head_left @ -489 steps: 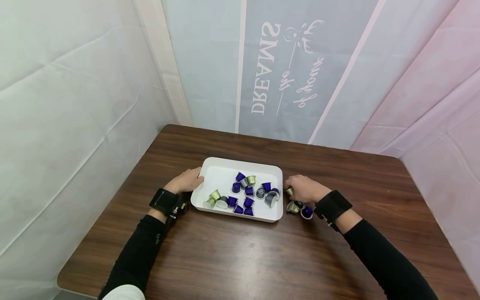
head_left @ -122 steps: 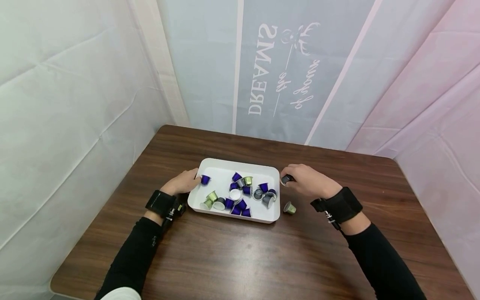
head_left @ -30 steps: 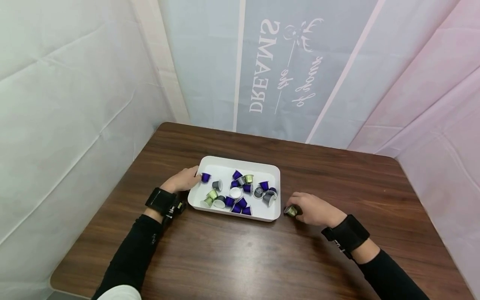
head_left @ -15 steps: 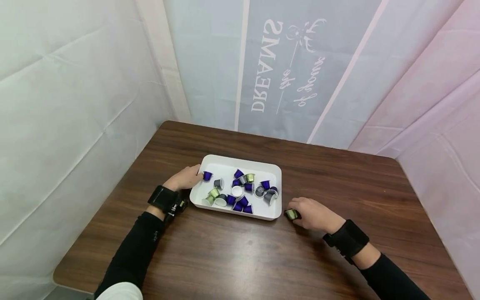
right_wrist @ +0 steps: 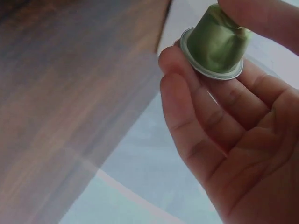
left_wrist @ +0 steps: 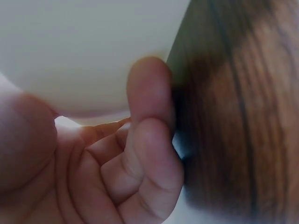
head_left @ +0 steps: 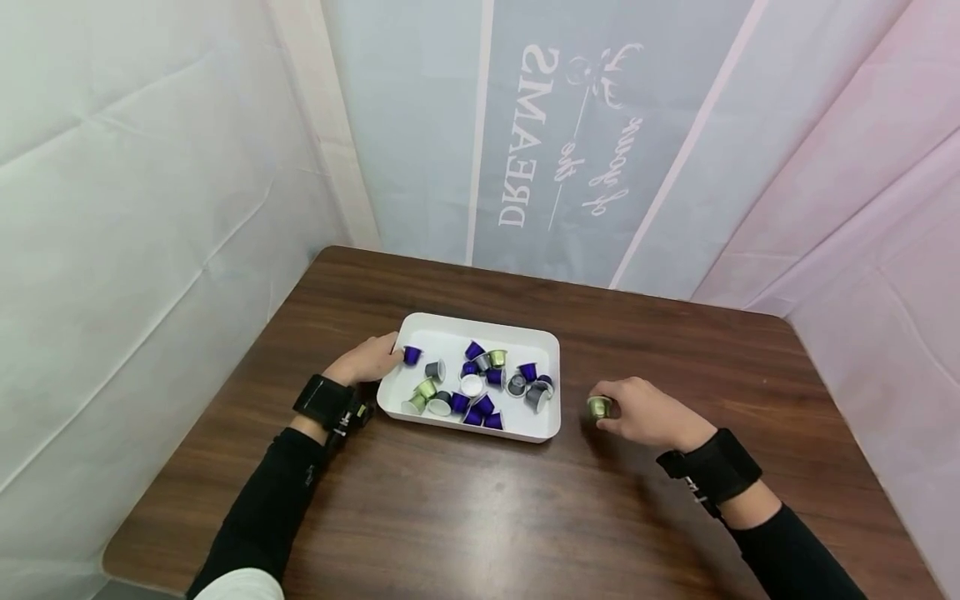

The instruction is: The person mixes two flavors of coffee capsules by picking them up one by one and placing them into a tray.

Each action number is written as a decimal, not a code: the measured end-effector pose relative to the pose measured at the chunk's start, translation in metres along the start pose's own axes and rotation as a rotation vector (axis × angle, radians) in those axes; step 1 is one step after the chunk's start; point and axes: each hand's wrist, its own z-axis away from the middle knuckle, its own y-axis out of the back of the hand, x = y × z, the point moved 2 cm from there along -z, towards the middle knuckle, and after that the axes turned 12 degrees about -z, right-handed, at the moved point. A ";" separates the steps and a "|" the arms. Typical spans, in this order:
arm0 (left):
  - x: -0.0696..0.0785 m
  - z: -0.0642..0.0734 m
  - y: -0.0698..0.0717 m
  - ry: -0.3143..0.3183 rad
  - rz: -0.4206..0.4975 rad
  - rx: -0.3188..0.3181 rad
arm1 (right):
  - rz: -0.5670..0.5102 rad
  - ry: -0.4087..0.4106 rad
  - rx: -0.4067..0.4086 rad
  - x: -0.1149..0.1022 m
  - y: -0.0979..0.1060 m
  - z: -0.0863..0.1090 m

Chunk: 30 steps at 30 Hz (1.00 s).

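My right hand (head_left: 647, 414) holds a green coffee capsule (head_left: 599, 407) to the right of the tray. In the right wrist view the thumb and fingers pinch this dented green capsule (right_wrist: 218, 44), its silver rim against the fingers. On the tray's left end my left hand (head_left: 368, 361) grips the edge. The left wrist view shows curled fingers (left_wrist: 152, 88) against the white tray wall (left_wrist: 88, 51). Inside the white tray (head_left: 517, 330) lie several purple, green and grey capsules, among them a purple capsule (head_left: 412, 356) near the left fingertips and a grey capsule (head_left: 435, 370).
The tray stands on a brown wooden table (head_left: 480, 517). Behind the table hangs a blue-grey cloth (head_left: 427, 150) with mirrored lettering. Pale cloth walls stand at left and right. Each wrist wears a black strap (head_left: 324, 402).
Several capsules from the table and a grey one from my right hand now lie in the tray. Over the last second the right hand, pinching the green capsule, has shifted right and slightly up.
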 end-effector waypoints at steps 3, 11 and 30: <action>0.000 0.001 0.000 -0.004 0.001 -0.003 | -0.003 -0.002 0.016 -0.004 0.006 -0.003; 0.000 0.000 0.000 -0.005 0.005 -0.002 | -0.014 0.007 0.041 -0.023 0.028 -0.024; 0.001 0.001 0.001 -0.013 -0.003 0.026 | 0.038 0.096 -0.022 -0.070 0.034 -0.088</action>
